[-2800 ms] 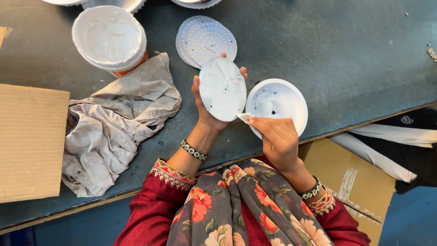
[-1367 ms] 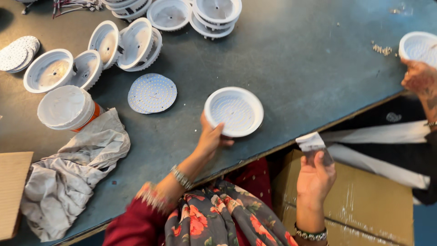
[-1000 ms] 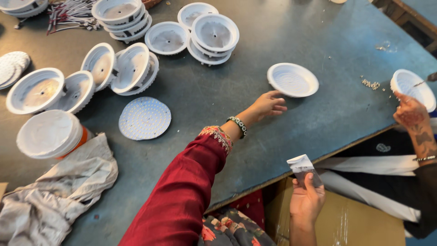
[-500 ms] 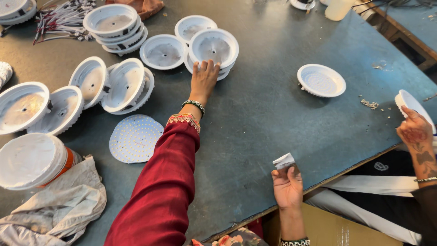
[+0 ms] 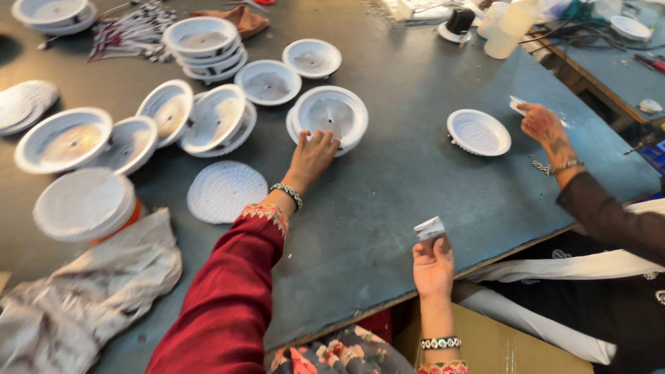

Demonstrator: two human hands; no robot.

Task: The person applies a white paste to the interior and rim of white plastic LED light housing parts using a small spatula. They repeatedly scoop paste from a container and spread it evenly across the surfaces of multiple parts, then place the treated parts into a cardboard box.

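Note:
My left hand (image 5: 310,156) reaches far across the dark table and grips the near rim of a white round lamp housing (image 5: 330,115) that tops a small stack. My right hand (image 5: 432,263) hovers at the table's near edge and pinches a small folded white paper strip (image 5: 429,228). A white perforated disc (image 5: 227,191) lies flat beside my left forearm. Further right, a white housing with a disc inside (image 5: 479,132) rests alone on the table.
Many white housings (image 5: 215,118) are spread and stacked across the far left. A white-lidded container (image 5: 84,205) and a crumpled grey cloth (image 5: 76,305) sit at near left. Another person's hand (image 5: 546,126) works at the right. Bottles (image 5: 511,21) stand at the far right.
I set the assembled housing down at the right, then stretched my left hand out to the stack of housings and took hold of the top one. My right hand kept the paper strip.

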